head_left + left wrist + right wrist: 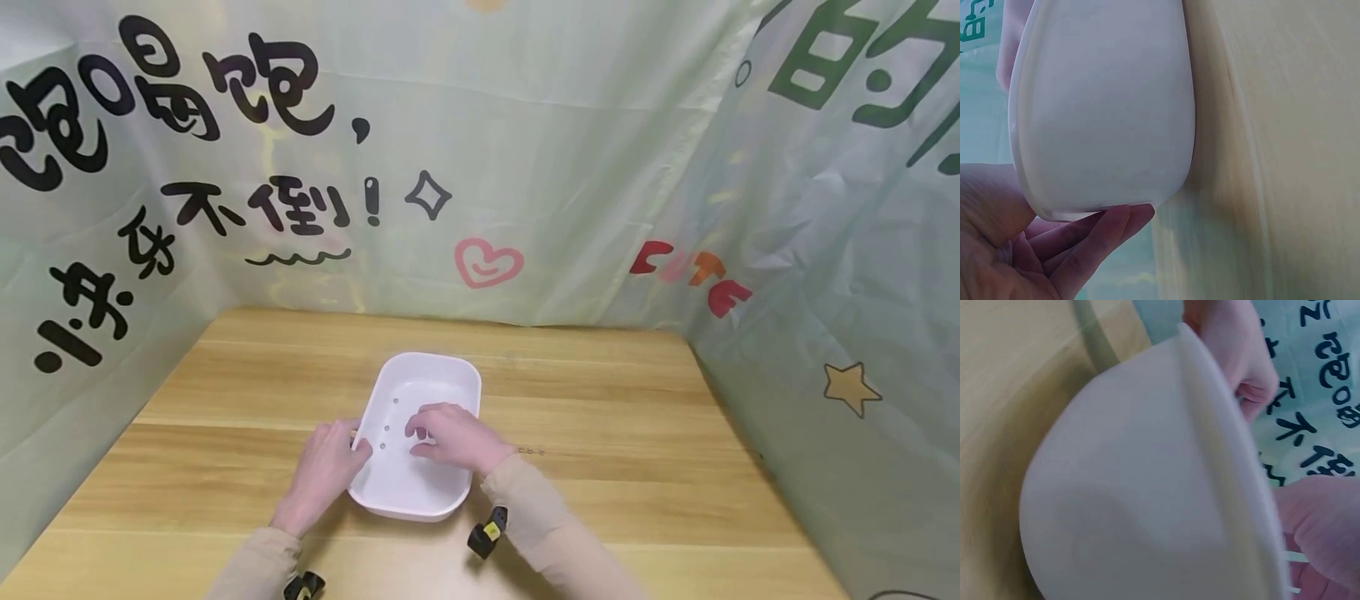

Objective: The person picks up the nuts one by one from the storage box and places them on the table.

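A white rectangular plastic tub (408, 492) stands on the wooden table with several small grey ring-like pieces (386, 428) on its floor. The pieces are too small to tell their exact kind. My left hand (322, 467) grips the tub's left side; its thumb lies over the rim, and in the left wrist view its fingers (1094, 240) press the outer wall. Over the tub's inside is my right hand (457, 437), coming across the right rim. Its fingers bend downward, with a gap between thumb and index finger, and nothing shows between them.
A short row of small grey rings (531, 451) lies on the table (600, 400) just right of my right wrist. Printed fabric walls (570, 183) close off the back and both sides. A dark cable (900, 594) shows at the lower right corner.
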`<state>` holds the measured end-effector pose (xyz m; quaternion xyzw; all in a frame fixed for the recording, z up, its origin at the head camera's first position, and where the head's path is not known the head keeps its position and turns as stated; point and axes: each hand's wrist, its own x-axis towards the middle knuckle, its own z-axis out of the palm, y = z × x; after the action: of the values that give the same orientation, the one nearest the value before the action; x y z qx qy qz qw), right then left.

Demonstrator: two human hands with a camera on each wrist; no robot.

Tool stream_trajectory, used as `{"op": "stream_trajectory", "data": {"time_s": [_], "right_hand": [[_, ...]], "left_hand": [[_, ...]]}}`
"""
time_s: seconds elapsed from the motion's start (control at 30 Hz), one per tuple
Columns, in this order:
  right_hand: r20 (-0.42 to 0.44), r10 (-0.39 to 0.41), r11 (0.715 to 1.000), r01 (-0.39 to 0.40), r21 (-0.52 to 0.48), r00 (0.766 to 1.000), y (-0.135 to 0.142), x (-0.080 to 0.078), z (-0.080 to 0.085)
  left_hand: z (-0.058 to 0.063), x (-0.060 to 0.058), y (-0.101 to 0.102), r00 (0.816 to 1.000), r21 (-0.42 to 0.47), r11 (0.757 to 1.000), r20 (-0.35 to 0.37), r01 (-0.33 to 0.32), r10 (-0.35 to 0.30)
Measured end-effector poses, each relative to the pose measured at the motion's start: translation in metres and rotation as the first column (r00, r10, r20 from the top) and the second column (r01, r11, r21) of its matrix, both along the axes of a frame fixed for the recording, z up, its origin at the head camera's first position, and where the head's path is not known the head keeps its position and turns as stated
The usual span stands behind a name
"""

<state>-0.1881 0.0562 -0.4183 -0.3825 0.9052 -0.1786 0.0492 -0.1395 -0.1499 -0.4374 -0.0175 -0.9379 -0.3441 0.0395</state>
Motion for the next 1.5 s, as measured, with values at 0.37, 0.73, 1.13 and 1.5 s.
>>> {"op": "stream_trajectory", "data": {"time_s": [0.37, 0.73, 1.13, 1.5], "right_hand": [[-0.029, -0.089, 0.994, 0.091, 0.063, 0.996, -0.014, -0.001, -0.024], [-0.040, -0.103, 0.991, 0.106, 0.080, 0.994, -0.014, 0.000, -0.027], [-0.057, -0.079, 0.988, 0.086, 0.130, 0.995, -0.017, -0.001, -0.028], [-0.070, -0.072, 0.989, 0.080, 0.124, 0.995, -0.015, 0.000, -0.030]], "left_hand": [[0.000, 0.000, 0.001, 1.000, -0.004, 1.000, -0.021, 0.005, -0.005], [0.001, 0.000, 0.001, 1.000, -0.006, 1.000, -0.007, 0.001, -0.001], [0.000, -0.001, 0.000, 1.000, -0.016, 1.000, -0.013, 0.000, 0.000], [0.000, -0.002, 0.000, 1.000, -0.026, 1.000, -0.024, -0.002, 0.002]]}}
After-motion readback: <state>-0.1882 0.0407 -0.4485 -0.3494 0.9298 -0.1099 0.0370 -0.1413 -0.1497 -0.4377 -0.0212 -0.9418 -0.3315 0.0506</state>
